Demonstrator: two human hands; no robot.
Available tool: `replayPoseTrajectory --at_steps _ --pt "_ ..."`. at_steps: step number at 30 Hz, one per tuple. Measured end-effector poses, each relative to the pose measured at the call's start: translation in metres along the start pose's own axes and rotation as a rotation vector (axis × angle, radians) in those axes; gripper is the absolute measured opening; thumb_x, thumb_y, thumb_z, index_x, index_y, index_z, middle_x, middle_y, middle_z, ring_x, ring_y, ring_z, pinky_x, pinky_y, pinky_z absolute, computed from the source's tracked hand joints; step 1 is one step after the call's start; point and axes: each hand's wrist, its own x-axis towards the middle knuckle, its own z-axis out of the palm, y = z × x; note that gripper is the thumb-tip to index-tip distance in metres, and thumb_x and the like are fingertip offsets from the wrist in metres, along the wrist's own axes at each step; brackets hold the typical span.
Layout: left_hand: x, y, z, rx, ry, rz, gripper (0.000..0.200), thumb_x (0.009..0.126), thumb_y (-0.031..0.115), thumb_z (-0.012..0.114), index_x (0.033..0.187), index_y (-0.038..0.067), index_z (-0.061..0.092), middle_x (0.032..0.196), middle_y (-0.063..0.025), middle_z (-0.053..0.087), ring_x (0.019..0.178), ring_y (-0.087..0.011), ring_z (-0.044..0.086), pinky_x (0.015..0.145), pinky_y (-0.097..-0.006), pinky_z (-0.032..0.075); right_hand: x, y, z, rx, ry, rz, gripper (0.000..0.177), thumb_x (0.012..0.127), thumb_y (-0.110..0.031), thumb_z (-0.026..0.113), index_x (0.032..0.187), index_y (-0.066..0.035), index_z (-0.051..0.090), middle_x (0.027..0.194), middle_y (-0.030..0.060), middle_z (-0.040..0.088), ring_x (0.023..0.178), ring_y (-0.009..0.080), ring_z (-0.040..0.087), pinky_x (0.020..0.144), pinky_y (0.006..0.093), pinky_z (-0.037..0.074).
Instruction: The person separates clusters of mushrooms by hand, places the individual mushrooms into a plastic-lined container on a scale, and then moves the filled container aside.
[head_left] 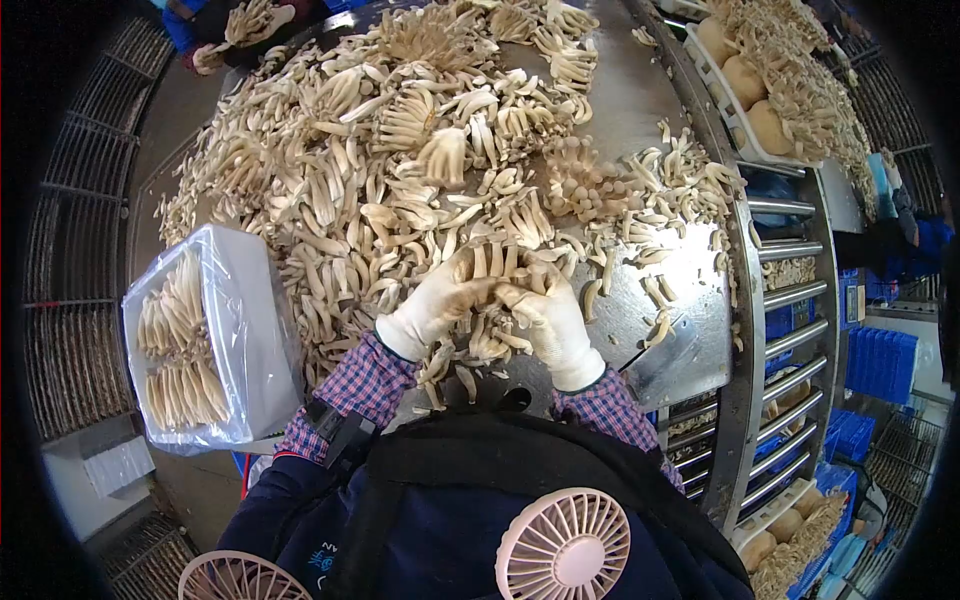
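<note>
Both my hands wear white gloves with brown-stained fingers and meet over the near side of the mushroom pile. My left hand (432,305) and my right hand (551,322) are closed around a small cluster of mushrooms (492,261), whose pale stems show between the fingers. Part of that cluster is hidden by the gloves. Loose mushrooms (330,185) with thick pale stems lie heaped ahead and to the left. A clump with round brownish caps (585,185) sits beyond my right hand. Short pieces (656,325) lie scattered on the metal table (690,285).
A plastic-lined white box (255,335) with rows of mushrooms stands tilted at my left. Metal rollers (790,300) run along the right. Beyond them are a white crate (735,120) and blue crates (880,365). Another person's gloved hand (208,60) is at the upper left.
</note>
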Motion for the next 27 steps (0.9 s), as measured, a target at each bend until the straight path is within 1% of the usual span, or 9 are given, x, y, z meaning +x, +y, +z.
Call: replayPoseTrajectory --at_steps 5,9,12,15,17,19,20,23,27 --pt "-0.022 -0.014 0.006 0.009 0.063 0.066 0.051 0.092 0.006 0.067 0.138 0.002 0.046 0.121 -0.0047 0.061 0.108 -0.0121 0.059 0.092 -0.0294 0.048 -0.018 0.004 -0.018 -0.305 0.039 -0.122 0.030 0.086 -0.005 0.071 0.114 0.001 0.060 0.097 0.0036 0.064 0.080 0.0105 0.061 0.073 0.0218 0.050" --pt "-0.031 -0.056 -0.031 0.581 0.026 0.521 0.033 0.097 0.003 0.053 0.131 0.002 0.054 0.119 -0.0056 0.062 0.108 -0.0151 0.060 0.094 -0.0286 0.048 -0.036 -0.009 -0.025 -0.022 0.060 -0.074 0.024 0.090 -0.012 0.064 0.110 0.001 0.061 0.082 0.0041 0.067 0.069 0.0106 0.060 0.064 0.0191 0.043" --pt "-0.027 -0.059 -0.024 -0.386 0.002 0.132 0.035 0.098 0.002 0.047 0.133 0.002 0.054 0.118 -0.0052 0.063 0.105 -0.0172 0.061 0.094 -0.0286 0.047 -0.038 -0.008 -0.020 -0.154 0.114 -0.106 0.037 0.088 -0.010 0.067 0.122 0.003 0.058 0.091 0.0015 0.066 0.075 0.0078 0.059 0.065 0.0184 0.043" --pt "-0.009 -0.067 -0.038 0.008 -0.361 0.222 0.035 0.102 0.008 0.045 0.135 0.001 0.052 0.124 -0.0063 0.059 0.109 -0.0160 0.058 0.098 -0.0288 0.045 -0.050 -0.025 -0.006 -0.223 0.083 -0.045 0.047 0.087 -0.007 0.070 0.130 0.002 0.055 0.102 0.0009 0.064 0.086 0.0074 0.059 0.074 0.0188 0.046" --pt "-0.034 -0.026 0.014 0.080 -0.083 0.057 0.034 0.102 0.011 0.047 0.134 -0.001 0.052 0.124 -0.0069 0.059 0.112 -0.0158 0.055 0.102 -0.0286 0.042 -0.042 -0.004 -0.006 -0.202 -0.001 -0.142 0.050 0.086 0.000 0.071 0.132 0.003 0.052 0.105 0.0037 0.065 0.092 0.0109 0.063 0.080 0.0221 0.051" --pt "-0.030 -0.036 0.004 1.061 -0.046 0.554 0.035 0.102 0.010 0.046 0.134 -0.002 0.050 0.123 -0.0081 0.059 0.116 -0.0170 0.054 0.105 -0.0290 0.040 -0.039 0.000 -0.008 -0.432 0.024 -0.191 0.039 0.088 -0.006 0.072 0.122 0.003 0.056 0.097 0.0025 0.066 0.080 0.0097 0.063 0.069 0.0207 0.050" --pt "-0.030 -0.052 -0.004 0.121 -0.070 0.227 0.036 0.106 0.015 0.041 0.137 -0.002 0.048 0.128 -0.0115 0.059 0.121 -0.0203 0.054 0.109 -0.0330 0.040 -0.042 -0.003 -0.011 -0.434 0.023 -0.191 0.039 0.088 -0.006 0.072 0.122 0.003 0.056 0.097 0.0025 0.066 0.080 0.0097 0.063 0.069 0.0207 0.050" --pt "-0.037 -0.024 0.018 -0.655 -0.106 0.030 0.039 0.107 0.018 0.039 0.140 -0.002 0.045 0.137 -0.0147 0.056 0.126 -0.0242 0.054 0.113 -0.0388 0.039 -0.058 -0.043 -0.007 -0.007 -0.053 -0.106 0.030 0.091 -0.011 0.069 0.115 0.002 0.059 0.094 0.0027 0.067 0.071 0.0085 0.061 0.059 0.0192 0.047" --pt "-0.037 -0.028 0.009 -0.629 -0.172 0.097 0.037 0.109 0.012 0.032 0.141 -0.002 0.042 0.134 -0.0174 0.058 0.126 -0.0248 0.055 0.113 -0.0392 0.043 -0.041 -0.028 -0.038 -0.317 0.078 0.010 0.038 0.087 -0.009 0.072 0.120 0.002 0.057 0.102 0.0054 0.067 0.080 0.0092 0.064 0.060 0.0197 0.047"
